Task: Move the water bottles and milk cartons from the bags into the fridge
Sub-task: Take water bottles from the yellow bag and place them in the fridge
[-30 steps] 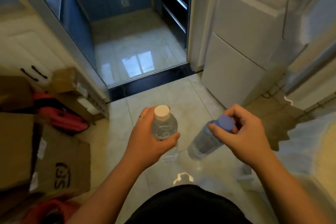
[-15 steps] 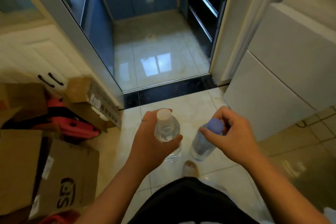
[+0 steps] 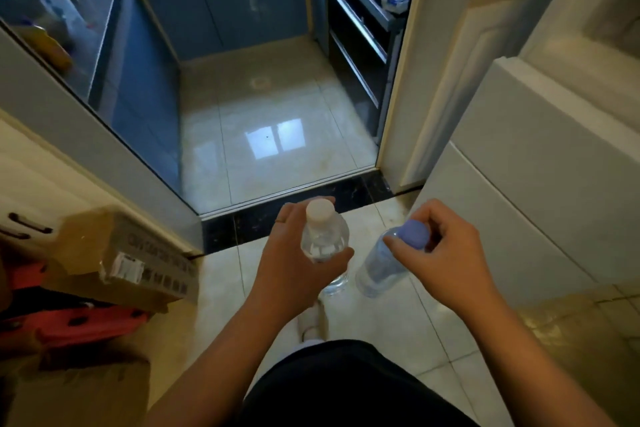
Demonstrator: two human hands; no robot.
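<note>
My left hand [image 3: 294, 263] grips a clear water bottle with a white cap [image 3: 323, 236] around its body, held upright. My right hand [image 3: 446, 263] pinches a second clear water bottle with a blue cap [image 3: 377, 263] at its neck, and that bottle hangs tilted down to the left. Both bottles are in front of my waist, above the tiled floor just before a dark doorway threshold [image 3: 301, 204]. The white fridge [image 3: 540, 191] stands at the right with its doors closed. No bags or milk cartons are in view.
Cardboard boxes [image 3: 117, 260] and a red object [image 3: 69, 319] crowd the floor at the left. A glass sliding door [image 3: 86, 87] frames the doorway's left side. Beyond lies a kitchen with blue cabinets [image 3: 221, 0] and a dark oven unit [image 3: 356, 35]. My foot [image 3: 311, 322] is below the bottles.
The view has moved forward and turned left toward the kitchen doorway, so the threshold is closer and the fridge fills the right side. Both hands keep the same hold on their bottles.
</note>
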